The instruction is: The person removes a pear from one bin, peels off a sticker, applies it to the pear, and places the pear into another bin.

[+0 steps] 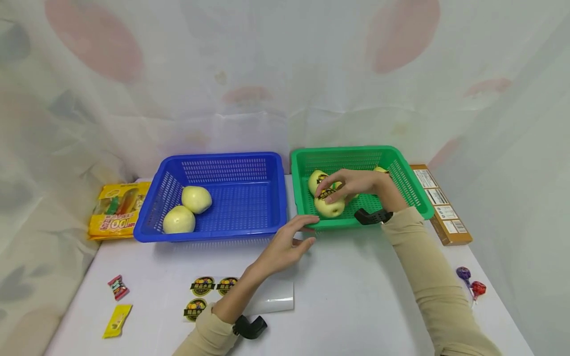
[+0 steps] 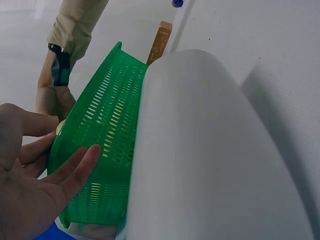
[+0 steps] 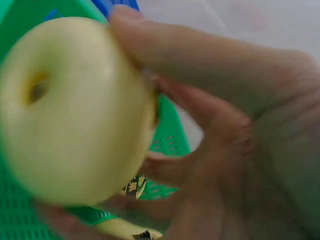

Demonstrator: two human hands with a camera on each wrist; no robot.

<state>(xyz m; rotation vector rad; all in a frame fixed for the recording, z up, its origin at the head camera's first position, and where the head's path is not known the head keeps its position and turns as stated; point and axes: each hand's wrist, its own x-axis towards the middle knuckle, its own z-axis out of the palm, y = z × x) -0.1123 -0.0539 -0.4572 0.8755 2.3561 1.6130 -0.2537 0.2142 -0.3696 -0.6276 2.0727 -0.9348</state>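
Note:
My right hand (image 1: pixel 348 184) holds a pale yellow apple (image 1: pixel 331 206) over the front left part of the green basket (image 1: pixel 420 190). A dark round sticker shows on the apple's upper side, partly covered by the fingers. In the right wrist view, fingers and thumb curve round the same apple (image 3: pixel 75 120), with its dimpled end facing the camera. More stickered apples (image 1: pixel 317 182) lie in the green basket. My left hand (image 1: pixel 285 247) is at the basket's front left corner, fingertips right at the rim. In the left wrist view, two fairly straight fingers (image 2: pixel 82 167) lie against the basket's outer wall.
A blue basket (image 1: pixel 242 231) with two apples (image 1: pixel 196 199) stands left of the green one. A sticker sheet (image 1: pixel 278 296) lies partly under my left forearm. Candy packets (image 1: pixel 118 320) and a yellow bag (image 1: pixel 117 210) are at left; a brown box (image 1: pixel 441 205) and lollipops (image 1: pixel 477 289) at right.

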